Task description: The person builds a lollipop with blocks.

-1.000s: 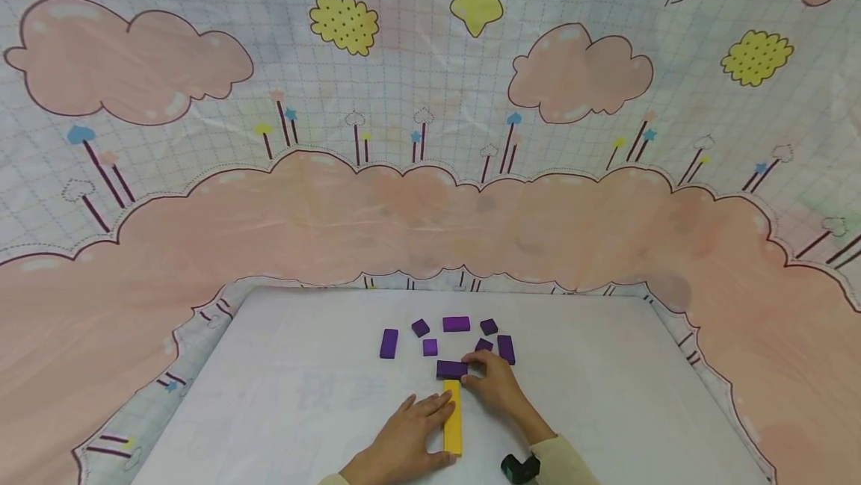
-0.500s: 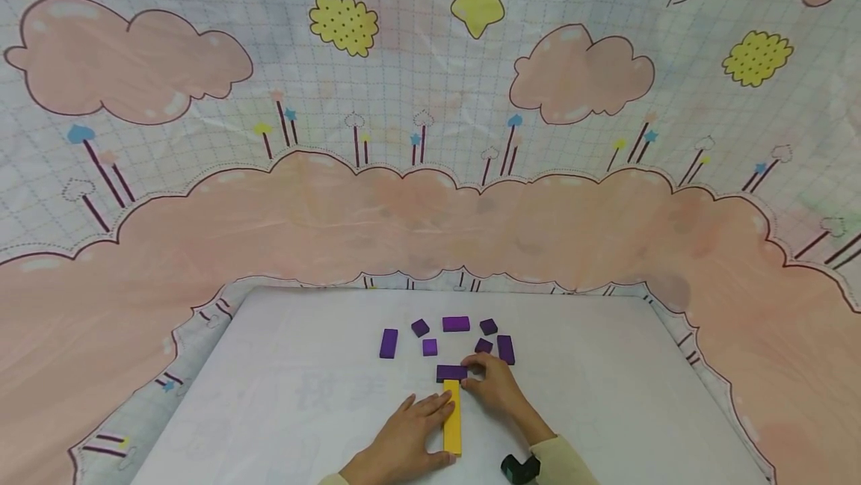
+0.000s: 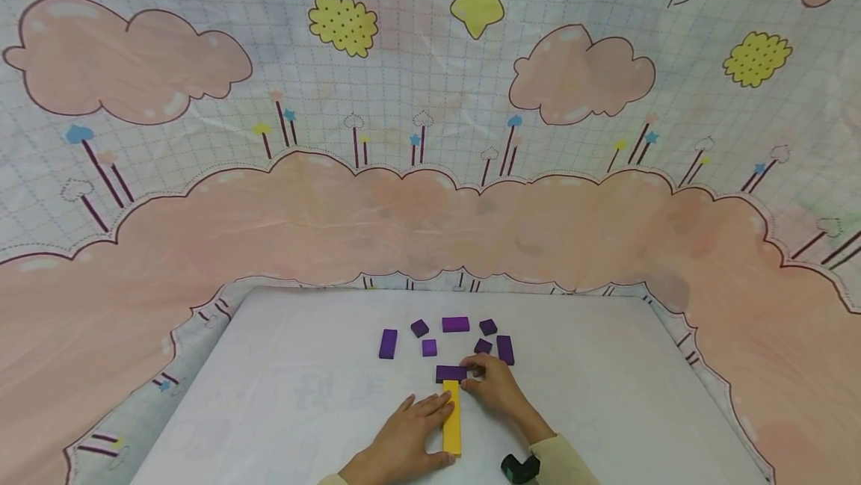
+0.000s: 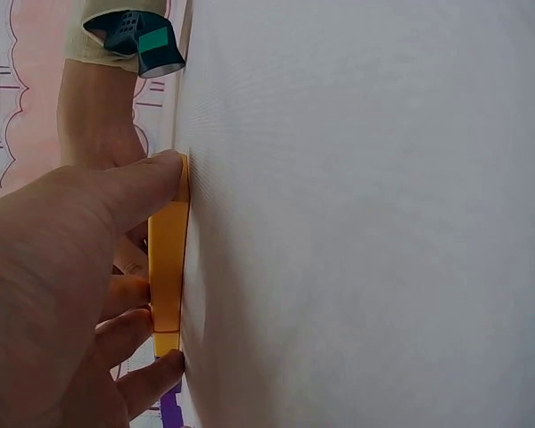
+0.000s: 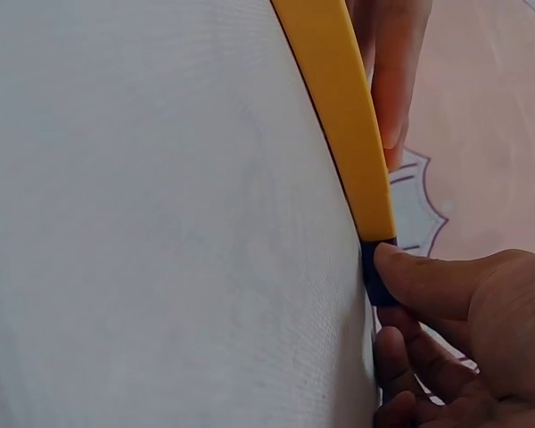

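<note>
A long yellow block (image 3: 452, 429) lies on the white table, pointing away from me. My left hand (image 3: 402, 440) holds it from the left, thumb at its near end and fingers by its far part; the left wrist view shows that thumb (image 4: 152, 185) on the block. Across the far end lies a purple rectangular block (image 3: 449, 374), which appears to touch the yellow one. My right hand (image 3: 496, 386) pinches the purple block's right end. In the right wrist view the thumb (image 5: 428, 281) rests on this dark block (image 5: 379, 283), while some fingertips are partly hidden.
Beyond the hands, several purple blocks lie loose, among them a rectangle (image 3: 388, 344) at left, another (image 3: 455, 324) at the back and a small cube (image 3: 429, 347). A dark wrist device (image 3: 520, 468) sits by the right sleeve. Patterned cloth (image 3: 430, 223) stands behind the white table (image 3: 269, 380).
Between my right fingers, the purple block has shifted slightly toward me and now sits flatter against the yellow block's far end. The left hand and yellow block have stayed put.
</note>
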`<control>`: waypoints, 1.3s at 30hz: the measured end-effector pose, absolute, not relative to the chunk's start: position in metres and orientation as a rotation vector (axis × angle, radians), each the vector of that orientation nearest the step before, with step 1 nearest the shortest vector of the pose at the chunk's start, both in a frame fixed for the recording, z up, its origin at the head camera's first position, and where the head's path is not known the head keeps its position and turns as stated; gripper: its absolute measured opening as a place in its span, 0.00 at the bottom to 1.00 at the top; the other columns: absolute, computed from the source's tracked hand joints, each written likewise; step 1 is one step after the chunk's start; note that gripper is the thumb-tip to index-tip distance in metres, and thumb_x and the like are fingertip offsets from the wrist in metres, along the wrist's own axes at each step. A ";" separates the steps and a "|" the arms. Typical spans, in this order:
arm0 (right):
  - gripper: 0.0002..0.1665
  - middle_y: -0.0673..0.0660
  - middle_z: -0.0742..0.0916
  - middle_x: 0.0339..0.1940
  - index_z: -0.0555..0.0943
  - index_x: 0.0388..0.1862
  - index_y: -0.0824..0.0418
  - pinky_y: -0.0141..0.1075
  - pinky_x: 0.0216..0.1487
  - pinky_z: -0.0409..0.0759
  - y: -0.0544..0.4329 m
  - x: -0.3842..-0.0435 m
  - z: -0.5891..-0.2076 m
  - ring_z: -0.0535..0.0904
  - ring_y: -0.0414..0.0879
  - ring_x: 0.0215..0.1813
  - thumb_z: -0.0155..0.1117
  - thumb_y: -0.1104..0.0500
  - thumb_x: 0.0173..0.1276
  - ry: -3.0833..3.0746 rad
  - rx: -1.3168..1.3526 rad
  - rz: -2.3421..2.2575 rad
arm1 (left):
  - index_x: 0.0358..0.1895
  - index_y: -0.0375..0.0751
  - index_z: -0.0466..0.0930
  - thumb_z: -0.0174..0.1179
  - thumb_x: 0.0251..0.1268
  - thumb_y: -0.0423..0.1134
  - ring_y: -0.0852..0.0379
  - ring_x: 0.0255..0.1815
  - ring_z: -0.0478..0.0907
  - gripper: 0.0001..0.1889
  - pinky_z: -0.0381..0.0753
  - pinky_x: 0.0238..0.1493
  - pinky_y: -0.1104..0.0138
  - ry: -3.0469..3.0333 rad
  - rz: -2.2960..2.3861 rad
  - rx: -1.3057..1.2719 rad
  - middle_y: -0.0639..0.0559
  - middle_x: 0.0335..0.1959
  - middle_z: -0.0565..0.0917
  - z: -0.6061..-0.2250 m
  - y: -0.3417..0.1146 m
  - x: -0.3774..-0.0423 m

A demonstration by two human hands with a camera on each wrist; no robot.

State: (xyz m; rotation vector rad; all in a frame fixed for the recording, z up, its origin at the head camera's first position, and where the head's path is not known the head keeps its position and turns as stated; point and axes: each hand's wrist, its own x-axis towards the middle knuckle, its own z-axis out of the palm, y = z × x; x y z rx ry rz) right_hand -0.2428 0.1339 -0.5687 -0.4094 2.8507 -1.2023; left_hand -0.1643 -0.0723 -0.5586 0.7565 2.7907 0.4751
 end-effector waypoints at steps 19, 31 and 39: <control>0.15 0.51 0.86 0.41 0.85 0.47 0.55 0.36 0.44 0.80 0.134 -0.242 -0.572 0.77 0.43 0.43 0.73 0.59 0.60 2.837 -0.443 -1.216 | 0.72 0.58 0.68 0.61 0.55 0.69 0.54 0.76 0.64 0.41 0.60 0.75 0.43 2.787 0.475 0.730 0.62 0.76 0.64 -0.558 -0.071 -0.162; 0.14 0.50 0.85 0.41 0.85 0.46 0.54 0.37 0.45 0.81 0.135 -0.243 -0.571 0.77 0.42 0.42 0.73 0.59 0.61 2.855 -0.451 -1.191 | 0.72 0.57 0.68 0.59 0.56 0.70 0.54 0.76 0.64 0.41 0.59 0.75 0.44 2.816 0.467 0.754 0.62 0.76 0.64 -0.559 -0.071 -0.161; 0.14 0.50 0.85 0.41 0.85 0.46 0.54 0.36 0.44 0.80 0.135 -0.244 -0.570 0.76 0.42 0.41 0.73 0.60 0.60 2.848 -0.426 -1.192 | 0.72 0.56 0.68 0.60 0.56 0.70 0.54 0.76 0.64 0.40 0.59 0.75 0.44 2.827 0.467 0.766 0.61 0.76 0.64 -0.561 -0.071 -0.160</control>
